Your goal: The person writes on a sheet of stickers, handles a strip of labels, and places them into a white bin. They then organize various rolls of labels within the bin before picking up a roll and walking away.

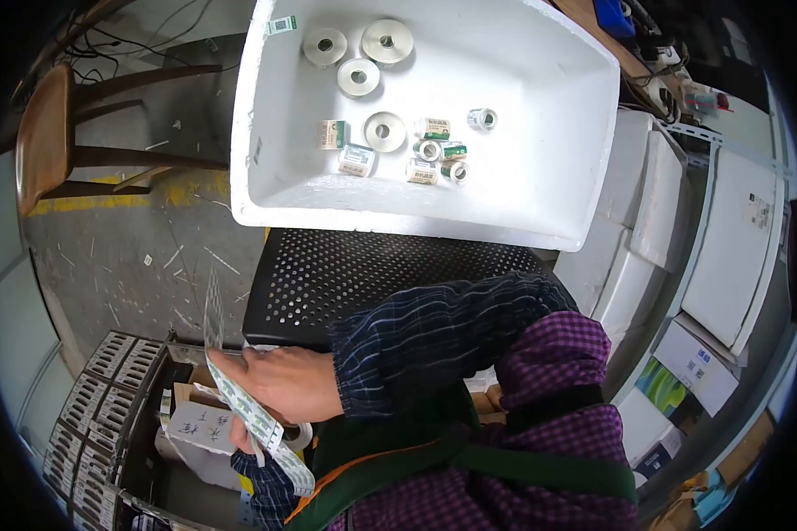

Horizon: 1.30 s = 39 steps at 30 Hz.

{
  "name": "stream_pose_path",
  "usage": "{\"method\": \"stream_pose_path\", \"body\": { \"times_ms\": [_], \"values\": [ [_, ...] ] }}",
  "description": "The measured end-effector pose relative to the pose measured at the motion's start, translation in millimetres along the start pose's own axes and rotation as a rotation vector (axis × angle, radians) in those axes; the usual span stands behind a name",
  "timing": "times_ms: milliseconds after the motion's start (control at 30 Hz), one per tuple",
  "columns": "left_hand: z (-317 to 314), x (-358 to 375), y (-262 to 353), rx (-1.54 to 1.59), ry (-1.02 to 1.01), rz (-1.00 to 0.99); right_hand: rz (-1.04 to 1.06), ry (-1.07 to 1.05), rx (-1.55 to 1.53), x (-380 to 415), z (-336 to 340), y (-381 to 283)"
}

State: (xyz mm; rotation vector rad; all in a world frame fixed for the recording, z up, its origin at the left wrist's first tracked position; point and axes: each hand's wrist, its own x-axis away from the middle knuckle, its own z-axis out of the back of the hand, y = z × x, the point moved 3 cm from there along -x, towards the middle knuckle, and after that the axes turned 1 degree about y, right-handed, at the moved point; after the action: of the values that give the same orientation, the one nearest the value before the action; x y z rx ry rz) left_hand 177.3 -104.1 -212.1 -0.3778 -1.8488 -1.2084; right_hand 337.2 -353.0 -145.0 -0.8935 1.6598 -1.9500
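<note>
My right hand, at the end of a dark striped sleeve, is closed on a long strip of printed labels. The strip rises above the fingers and curls down toward my body. Just below, my left hand is mostly hidden behind the strip, and what its fingers grip cannot be made out. A white roll shows partly beside the strip. Farther forward, a white foam box holds several label rolls, among them a large flat one and a small green-and-white one.
A black perforated surface lies under the foam box. At lower left are a crate with a white carton and stacked patterned boxes. A wooden chair stands at upper left. White boxes line the right side.
</note>
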Motion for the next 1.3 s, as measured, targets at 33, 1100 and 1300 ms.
{"method": "stream_pose_path", "body": {
  "times_ms": [33,1100,1300],
  "values": [
    [-1.8,-0.7,0.5,-0.002,-0.001,0.000,0.056,-0.020,-0.054,2.5,4.3,-2.6],
    [-51.9,-12.9,-28.4,-0.080,0.003,0.026,-1.034,0.753,0.214,155.1,267.6,369.0],
    [-58.1,-15.8,-25.4,-0.093,-0.019,0.012,-1.007,0.796,0.138,159.0,272.2,378.3]
  ]
}}
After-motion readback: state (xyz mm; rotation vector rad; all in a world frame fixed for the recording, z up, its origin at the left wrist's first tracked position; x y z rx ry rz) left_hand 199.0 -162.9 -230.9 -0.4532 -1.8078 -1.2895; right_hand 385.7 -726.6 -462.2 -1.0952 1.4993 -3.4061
